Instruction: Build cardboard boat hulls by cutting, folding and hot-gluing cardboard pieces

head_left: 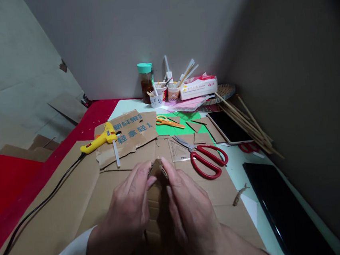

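Between both hands stands a small folded cardboard piece (156, 168), its corrugated edges showing at the top. My left hand (124, 202) is closed on its left side, the thumb lying along the edge. From the right, my right hand (189, 205) presses the other side with its fingers together. The lower part of the piece is in shadow and partly hidden by the hands. Beneath them spreads a large cardboard sheet (84, 208). Red-handled scissors (209, 159) lie open just beyond my right hand, over a clear set square (178, 150).
A yellow glue gun (99, 138) rests on a printed cardboard scrap (129, 137), its cord running left. Orange scissors (169, 121) lie behind. At the right are a phone (230, 126), a black tablet-like slab (286, 208) and wooden sticks (248, 128). A bottle (146, 85) and cups stand at the back.
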